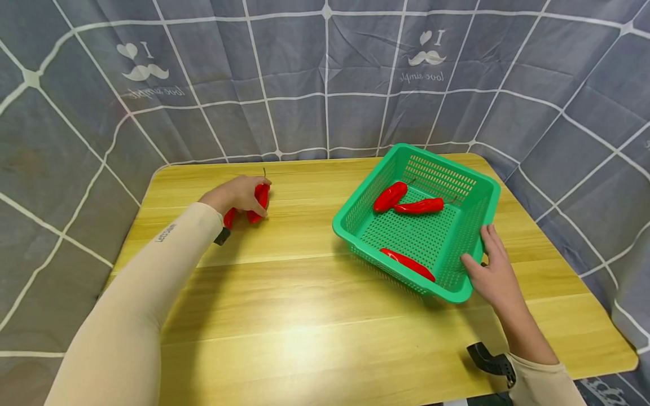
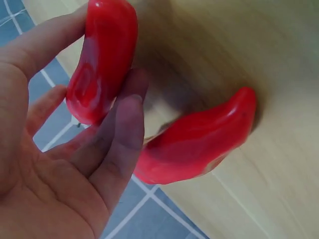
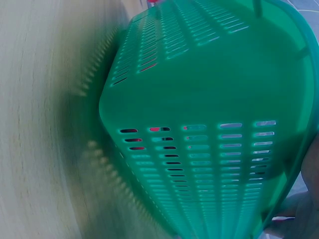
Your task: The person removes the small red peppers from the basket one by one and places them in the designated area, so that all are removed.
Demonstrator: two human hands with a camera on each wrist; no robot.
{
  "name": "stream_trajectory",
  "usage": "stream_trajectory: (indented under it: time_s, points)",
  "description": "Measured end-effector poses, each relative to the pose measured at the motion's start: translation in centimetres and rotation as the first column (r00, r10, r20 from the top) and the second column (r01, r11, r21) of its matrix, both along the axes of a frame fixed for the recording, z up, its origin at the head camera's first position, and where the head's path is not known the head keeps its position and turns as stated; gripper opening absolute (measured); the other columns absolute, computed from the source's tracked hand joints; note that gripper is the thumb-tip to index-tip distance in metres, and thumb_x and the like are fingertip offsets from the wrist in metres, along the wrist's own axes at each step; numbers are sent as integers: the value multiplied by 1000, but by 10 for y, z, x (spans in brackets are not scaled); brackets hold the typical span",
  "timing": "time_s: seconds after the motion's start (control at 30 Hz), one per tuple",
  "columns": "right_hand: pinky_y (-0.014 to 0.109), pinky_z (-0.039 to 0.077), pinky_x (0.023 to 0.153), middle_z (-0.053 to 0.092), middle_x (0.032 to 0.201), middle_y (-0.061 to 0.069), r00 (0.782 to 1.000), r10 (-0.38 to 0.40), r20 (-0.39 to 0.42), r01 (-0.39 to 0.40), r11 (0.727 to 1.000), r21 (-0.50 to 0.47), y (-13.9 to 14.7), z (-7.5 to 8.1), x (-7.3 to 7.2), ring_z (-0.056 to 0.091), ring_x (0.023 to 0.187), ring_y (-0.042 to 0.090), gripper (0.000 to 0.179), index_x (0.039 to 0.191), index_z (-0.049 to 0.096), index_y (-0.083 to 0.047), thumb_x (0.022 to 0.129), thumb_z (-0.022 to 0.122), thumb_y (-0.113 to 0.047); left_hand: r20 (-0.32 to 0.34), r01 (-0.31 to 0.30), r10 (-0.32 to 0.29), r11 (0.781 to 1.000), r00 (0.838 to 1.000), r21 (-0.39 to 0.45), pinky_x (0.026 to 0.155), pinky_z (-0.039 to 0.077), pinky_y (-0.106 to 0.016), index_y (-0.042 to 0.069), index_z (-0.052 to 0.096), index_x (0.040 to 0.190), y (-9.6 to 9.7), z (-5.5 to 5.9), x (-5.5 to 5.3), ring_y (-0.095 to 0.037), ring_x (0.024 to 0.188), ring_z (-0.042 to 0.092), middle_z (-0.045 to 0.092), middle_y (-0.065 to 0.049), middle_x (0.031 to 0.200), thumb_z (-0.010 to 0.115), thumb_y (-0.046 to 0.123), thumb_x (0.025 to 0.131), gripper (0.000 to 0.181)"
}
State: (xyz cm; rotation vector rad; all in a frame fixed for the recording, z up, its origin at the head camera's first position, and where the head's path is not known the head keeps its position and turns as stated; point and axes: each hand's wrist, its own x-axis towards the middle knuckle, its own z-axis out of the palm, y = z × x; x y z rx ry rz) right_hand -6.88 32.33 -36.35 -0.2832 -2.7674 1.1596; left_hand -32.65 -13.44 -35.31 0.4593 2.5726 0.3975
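My left hand (image 1: 242, 194) pinches a red chili pepper (image 2: 104, 59) between thumb and fingers, over the left part of the table. A second red pepper (image 2: 199, 139) lies on the wood beside that hand, partly hidden by it in the head view. On the right, my right hand (image 1: 491, 270) grips the rim of a green plastic basket (image 1: 350, 225), thumb inside and fingers along the outer side. Inside the basket are a red pepper (image 1: 390, 197), another pepper (image 1: 420, 206) touching it, and a third pepper (image 1: 408, 264) along the near wall.
The light wooden table (image 1: 294, 293) has rounded corners. A grey-blue cloth (image 1: 304, 73) with white grid lines hangs behind it and along both sides. A black strap piece (image 1: 490, 361) sits at my right wrist.
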Motion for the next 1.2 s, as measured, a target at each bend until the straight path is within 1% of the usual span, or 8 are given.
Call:
stream_trajectory:
  time_s: [0.2,0.33,0.53,0.63,0.7,0.9,1.1,1.2]
  points:
    - [70,28,99,-7,159,17,1000,4,-7,-4,1000,-1,2,-1,-1,0,144,45,73,151,4,-2,95,45,-21,30,-13,13,1000,999,-12,68,48,-35,21,29,147,-1,-5,1,-30,98,48,43,-16,125,76,29,79,83]
    - [70,27,100,-7,159,16,1000,3,-6,-3,1000,1,2,-1,-1,-1,144,45,73,151,3,-2,95,45,-22,8,2,-2,1000,1000,-29,77,49,-40,20,30,147,2,-1,2,-32,105,47,44,-17,132,74,31,80,81]
    - [71,24,102,-7,159,17,1000,0,-11,0,1000,11,3,-1,-1,-1,144,45,73,151,4,-2,95,45,-22,-96,-14,4,994,995,-105,85,49,-50,16,33,145,8,14,2,-33,102,53,49,-17,132,72,37,80,79]
    - [70,21,104,-6,159,18,1000,-2,-17,2,1000,10,3,-1,-1,-2,144,44,73,151,4,-1,94,45,-22,-180,-34,1,983,984,-179,84,48,-56,17,34,145,11,22,3,-33,105,53,51,-17,130,71,42,79,80]
    - [70,20,105,-6,159,18,1000,-3,-19,4,1000,10,3,-1,-1,-2,145,44,73,151,4,-2,94,45,-21,-221,-36,-8,980,975,-196,85,46,-59,19,31,146,14,25,3,-35,113,52,46,-17,137,71,46,77,84]
    - [69,14,108,-6,159,19,1000,1,-27,-1,1000,3,3,-2,-1,-2,144,45,73,151,5,-1,94,46,-21,-263,-13,-25,990,965,-143,92,40,-67,29,17,152,24,28,3,-49,135,30,10,-17,158,72,61,71,103]
    - [70,25,102,-7,159,17,1000,8,-13,-8,1000,-9,1,-2,-1,0,144,45,73,151,4,-1,94,46,-21,-304,13,-37,997,952,-78,91,44,-64,31,16,152,38,28,6,-46,137,28,12,-14,159,73,60,70,103]
    - [70,23,104,-6,159,16,1000,6,-14,-6,1000,-9,1,-1,-1,0,144,44,73,151,4,-1,94,46,-21,-333,35,-46,999,942,-38,92,45,-61,32,16,152,50,30,6,-43,135,34,17,-13,157,72,62,70,104]
